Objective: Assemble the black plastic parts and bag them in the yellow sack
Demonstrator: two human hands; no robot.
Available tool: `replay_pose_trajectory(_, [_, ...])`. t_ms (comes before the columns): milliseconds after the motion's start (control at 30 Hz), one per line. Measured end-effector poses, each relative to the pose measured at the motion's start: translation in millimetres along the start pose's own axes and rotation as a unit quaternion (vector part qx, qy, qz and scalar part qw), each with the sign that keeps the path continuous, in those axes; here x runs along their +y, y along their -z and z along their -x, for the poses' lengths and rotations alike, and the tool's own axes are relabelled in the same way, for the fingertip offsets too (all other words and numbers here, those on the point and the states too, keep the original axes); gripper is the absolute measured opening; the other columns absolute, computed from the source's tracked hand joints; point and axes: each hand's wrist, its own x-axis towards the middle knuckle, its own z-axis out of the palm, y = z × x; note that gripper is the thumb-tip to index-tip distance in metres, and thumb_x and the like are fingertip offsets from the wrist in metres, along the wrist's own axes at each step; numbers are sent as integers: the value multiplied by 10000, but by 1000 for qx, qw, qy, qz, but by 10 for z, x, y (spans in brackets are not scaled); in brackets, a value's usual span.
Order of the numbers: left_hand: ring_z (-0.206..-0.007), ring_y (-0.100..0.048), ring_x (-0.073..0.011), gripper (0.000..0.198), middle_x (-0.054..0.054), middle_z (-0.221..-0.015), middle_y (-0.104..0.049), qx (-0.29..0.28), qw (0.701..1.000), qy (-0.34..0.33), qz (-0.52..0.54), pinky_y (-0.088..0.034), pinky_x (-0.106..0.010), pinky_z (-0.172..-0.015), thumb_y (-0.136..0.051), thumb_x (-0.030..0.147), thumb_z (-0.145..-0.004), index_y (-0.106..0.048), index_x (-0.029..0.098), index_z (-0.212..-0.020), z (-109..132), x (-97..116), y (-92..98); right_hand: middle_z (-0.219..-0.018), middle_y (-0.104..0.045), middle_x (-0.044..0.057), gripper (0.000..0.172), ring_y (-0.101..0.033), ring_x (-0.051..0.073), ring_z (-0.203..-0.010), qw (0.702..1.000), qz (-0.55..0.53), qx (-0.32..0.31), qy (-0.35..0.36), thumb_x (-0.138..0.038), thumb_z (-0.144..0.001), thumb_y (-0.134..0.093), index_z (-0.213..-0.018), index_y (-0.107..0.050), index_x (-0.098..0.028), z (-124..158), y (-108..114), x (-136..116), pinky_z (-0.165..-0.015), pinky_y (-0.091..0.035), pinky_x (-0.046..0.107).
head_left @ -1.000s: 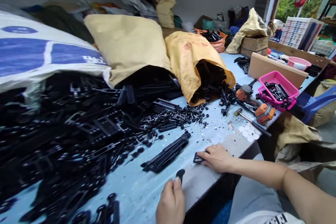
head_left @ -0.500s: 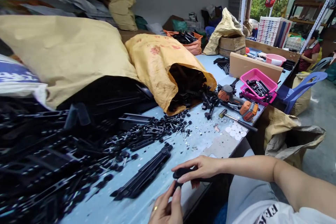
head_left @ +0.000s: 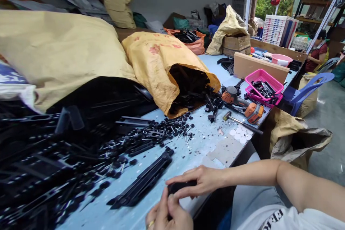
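Between my two hands, at the table's near edge, is a black plastic part point(head_left: 181, 186), mostly covered by fingers so its kind is unclear. My right hand point(head_left: 202, 181) grips it from above, thumb on the near side and fingers along the far side. Wearing a ring, my left hand point(head_left: 169, 212) pinches its near end with thumb and fingertips. A long folded black bracket point(head_left: 141, 179) lies flat on the blue tabletop point(head_left: 188, 154), just left of my hands. Beyond it spreads a heap of small black knobs and bolts point(head_left: 159, 133).
A yellow sack point(head_left: 159, 57) spills black parts. An orange cordless drill point(head_left: 242, 104) and a hammer point(head_left: 242, 124) lie near the table edge, with a pink basket point(head_left: 265, 82) behind. An open sack point(head_left: 299, 140) stands on the floor at right; a person point(head_left: 316, 55) sits farther back.
Both hands have shifted slightly left with the black part. My left thumb and fingers now close further around its near end. The whole view has moved a little.
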Motion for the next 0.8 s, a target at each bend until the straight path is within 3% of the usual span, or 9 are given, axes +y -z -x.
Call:
replay_pose_trajectory(67, [-836,-593,-212,384,-113,-873,-632,-1,1000,23,1,-477,-337,-783,-436,350,-866,-625,127,-1114,-19,37,-9,-1166,-591,55,505,-577,45,-618,999,-17,33,-12,-402,-895,-484,-1361,-418,-220,24,-129,17,-688,-472,169])
replay_pose_trajectory(167, [-880,-588,-217,393,-110,-930,-626,-73,995,68,31,-471,-358,-824,-398,401,-870,-625,157,-1079,22,30,-24,-1123,-609,50,503,-613,97,-756,998,5,48,-49,-440,-908,-438,-1360,-421,-222,65,-261,70,-752,-478,209])
replay_pose_trajectory(333, [-628,-579,-146,447,-77,-929,-595,-108,959,250,77,-497,-305,-603,-388,441,-868,-515,161,-1192,248,-74,-58,-1177,-589,59,484,-555,171,-1049,984,163,-69,-35,-460,-924,-402,-1352,-428,-237,-11,-36,247,-901,-434,290])
replay_pose_trajectory(400, [-795,-613,-207,439,-128,-1042,-577,-121,972,204,2,-503,-367,-701,-433,376,-855,-494,154,-1229,294,-123,-40,-1194,-569,91,471,-514,192,-1105,957,278,-71,-29,-433,-921,-427,-1330,-455,-203,-129,273,349,-924,-418,311])
replay_pose_trajectory(467, [-1093,-531,-299,404,-160,-1196,-532,-186,977,65,-87,-425,-478,-897,-468,251,-825,-523,177,-1219,266,-175,-9,-1190,-560,125,398,-503,196,-1107,917,391,-28,-77,-305,-954,-369,-1311,-470,-162,-283,675,471,-899,-428,322])
replay_pose_trajectory(533, [-1226,-429,-318,410,-126,-1225,-549,-294,945,-82,-120,-303,-551,-1001,-444,126,-794,-570,224,-1172,174,-220,10,-1228,-532,160,363,-454,228,-1166,857,502,4,-115,-152,-940,-329,-1243,-526,-121,-445,1102,609,-914,-410,369])
replay_pose_trajectory(600, [-1169,-487,-290,435,-93,-1112,-623,-386,898,-174,-121,-289,-551,-1005,-408,59,-781,-605,250,-1119,54,-242,9,-1345,-428,202,325,-330,285,-1278,802,586,1,-119,-91,-906,-350,-1107,-604,-61,-586,1480,752,-999,-316,461])
replay_pose_trajectory(700, [-956,-591,-254,400,-97,-945,-662,-415,873,-199,-161,-370,-485,-922,-380,80,-824,-613,219,-1118,-86,-226,13,-1440,-295,219,293,-170,316,-1362,760,640,-41,-99,-68,-883,-364,-980,-638,-27,-723,1837,903,-1075,-123,538])
replay_pose_trajectory(800, [-867,-598,-260,368,-124,-912,-655,-374,885,-159,-225,-411,-435,-816,-382,137,-855,-591,164,-1156,-123,-207,50,-1447,-296,189,308,-178,288,-1365,767,635,-87,-30,-72,-895,-329,-1000,-619,-62,-743,1870,880,-1080,-73,542])
